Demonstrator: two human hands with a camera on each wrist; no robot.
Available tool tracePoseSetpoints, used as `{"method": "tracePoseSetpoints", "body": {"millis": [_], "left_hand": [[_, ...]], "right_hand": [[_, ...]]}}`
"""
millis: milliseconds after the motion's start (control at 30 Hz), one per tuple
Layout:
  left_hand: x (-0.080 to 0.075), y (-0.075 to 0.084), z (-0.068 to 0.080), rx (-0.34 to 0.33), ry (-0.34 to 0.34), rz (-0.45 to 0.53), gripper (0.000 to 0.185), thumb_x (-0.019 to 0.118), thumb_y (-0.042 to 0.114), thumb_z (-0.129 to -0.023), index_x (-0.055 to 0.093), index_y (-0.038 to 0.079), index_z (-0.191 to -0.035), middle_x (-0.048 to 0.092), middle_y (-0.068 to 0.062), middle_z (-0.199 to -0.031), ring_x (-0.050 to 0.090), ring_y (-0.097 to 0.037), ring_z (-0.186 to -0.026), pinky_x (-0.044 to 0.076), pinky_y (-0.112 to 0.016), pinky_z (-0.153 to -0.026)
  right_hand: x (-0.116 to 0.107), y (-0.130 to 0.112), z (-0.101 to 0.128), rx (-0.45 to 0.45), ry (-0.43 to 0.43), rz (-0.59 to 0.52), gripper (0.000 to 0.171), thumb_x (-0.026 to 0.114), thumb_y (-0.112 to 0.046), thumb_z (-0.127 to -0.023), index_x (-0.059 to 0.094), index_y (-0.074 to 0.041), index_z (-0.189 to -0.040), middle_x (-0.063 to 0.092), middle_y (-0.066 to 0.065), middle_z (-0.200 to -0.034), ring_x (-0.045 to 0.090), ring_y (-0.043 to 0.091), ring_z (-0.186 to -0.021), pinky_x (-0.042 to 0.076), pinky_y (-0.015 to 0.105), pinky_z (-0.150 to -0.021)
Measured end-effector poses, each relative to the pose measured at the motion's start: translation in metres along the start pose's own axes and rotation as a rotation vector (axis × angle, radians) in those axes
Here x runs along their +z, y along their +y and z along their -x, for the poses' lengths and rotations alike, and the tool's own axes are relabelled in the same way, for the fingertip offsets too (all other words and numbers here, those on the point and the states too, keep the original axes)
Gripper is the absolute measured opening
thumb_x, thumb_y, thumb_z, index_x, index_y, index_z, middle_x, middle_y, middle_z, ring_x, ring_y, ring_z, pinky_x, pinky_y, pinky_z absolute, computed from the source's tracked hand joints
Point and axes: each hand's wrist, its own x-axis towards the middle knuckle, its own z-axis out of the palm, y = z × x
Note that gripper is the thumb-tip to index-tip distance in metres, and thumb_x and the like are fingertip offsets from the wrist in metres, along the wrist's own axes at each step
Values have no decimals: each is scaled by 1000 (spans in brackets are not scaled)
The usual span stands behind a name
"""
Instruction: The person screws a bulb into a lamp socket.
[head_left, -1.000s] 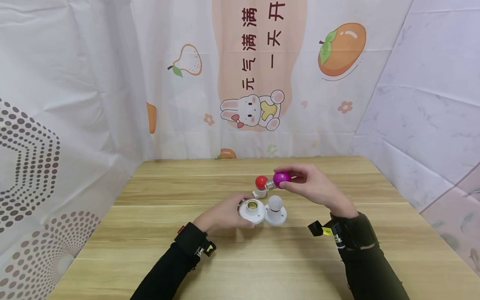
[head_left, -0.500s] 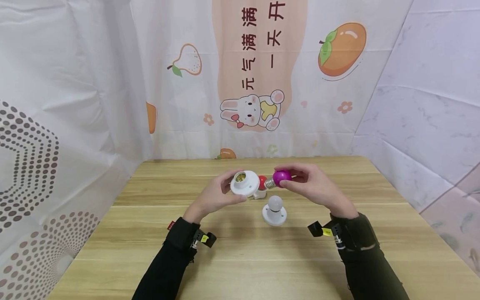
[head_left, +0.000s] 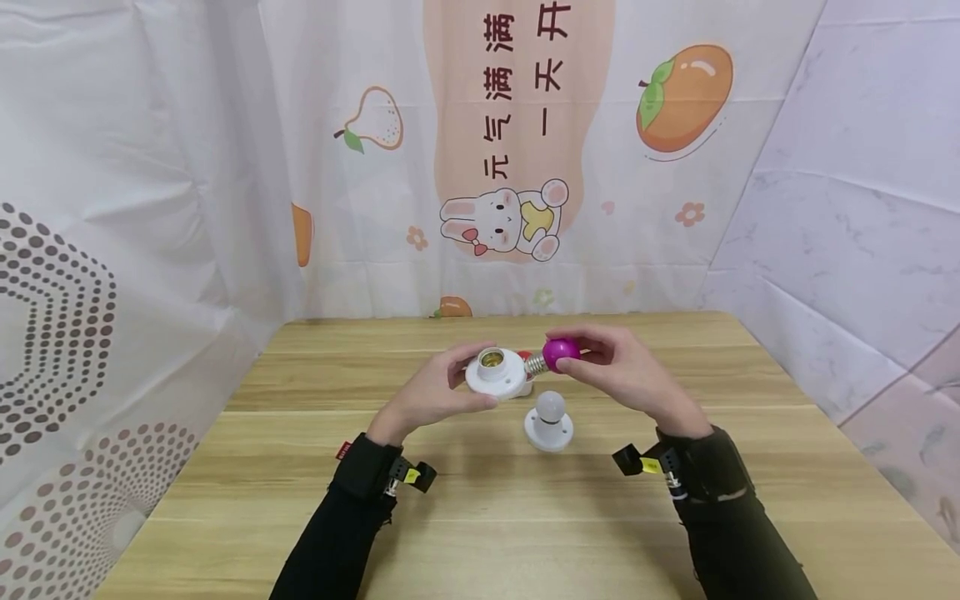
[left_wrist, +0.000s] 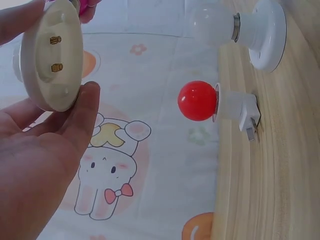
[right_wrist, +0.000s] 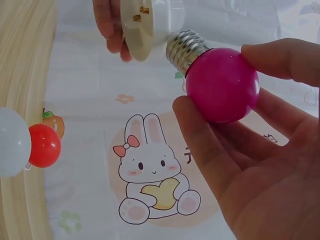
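Observation:
My left hand point(head_left: 438, 387) grips a round white lamp holder point(head_left: 495, 386) by its rim, lifted above the table. Its brass-lined socket faces up in the head view; the left wrist view shows its underside with two brass terminals. Between thumb and fingers my right hand point(head_left: 626, 371) pinches a magenta light bulb point(right_wrist: 223, 86), its silver screw base pointing left toward the holder. The base overlaps the holder's edge in the head view. Below stands a white bulb point(head_left: 551, 407) in a second round holder point(head_left: 548, 435). A red bulb point(left_wrist: 198, 101) in a white plug-in socket point(left_wrist: 240, 109) is mostly hidden behind the held holder.
The wooden table point(head_left: 480, 533) carries the white and red bulbs near its middle. A printed curtain point(head_left: 375, 208) hangs behind its far edge, with more sheeting at the left and right sides.
My left hand has raised the lamp holder off the table beside the white bulb, moving it up and away, then slightly right toward the magenta bulb. The right hand has shifted slightly left.

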Motion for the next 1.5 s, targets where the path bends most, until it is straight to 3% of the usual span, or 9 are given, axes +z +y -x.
{"method": "tracePoseSetpoints", "body": {"millis": [233,567,700,900,1033,1233,1500], "left_hand": [[2,0,-1,43,51,75,77,80,6,-85,41,1,-152,49,-13,-147,52,-27,-131,36,-39,-116],[9,1,-5,80,121,254,74,81,8,-85,41,3,-147,45,-17,-140,57,-31,-124,53,-36,-99],[10,2,-6,108,132,292,71,80,7,-86,41,1,-146,43,-22,-140,54,-31,-127,50,-41,-103],[11,3,-7,152,165,254,69,77,6,-86,43,1,-146,44,-22,-141,53,-31,-123,49,-47,-104],[9,6,-5,163,182,224,71,80,17,-86,45,3,-146,47,-16,-139,55,-31,-119,54,-43,-98],[5,6,-4,185,179,196,75,82,28,-86,45,5,-148,49,-16,-139,56,-31,-117,56,-41,-94],[3,8,-4,211,184,150,71,80,20,-88,46,5,-149,48,-14,-139,54,-29,-117,56,-38,-94]], "right_hand": [[3,0,-1,-14,-1,-19,42,75,-13,-93,65,-3,-132,67,15,-125,69,26,-103,59,30,-86],[11,1,-4,-24,-45,-34,41,75,-14,-93,65,-5,-132,67,12,-126,66,29,-109,58,31,-88],[13,2,-5,-29,-55,-42,41,75,-16,-93,65,-6,-132,66,11,-128,64,29,-112,57,30,-90],[15,4,-6,-54,-67,-52,41,74,-13,-94,64,-4,-133,66,12,-128,63,29,-113,56,30,-92],[13,5,-4,-48,-53,-47,42,74,-13,-94,64,-3,-133,65,14,-129,64,30,-112,57,29,-90],[9,4,-3,-29,-20,-54,42,74,-12,-94,64,-2,-133,65,16,-129,64,31,-113,57,30,-89],[7,0,0,-31,17,-80,43,73,-12,-94,63,-2,-134,64,16,-130,65,31,-114,58,32,-88]]}}
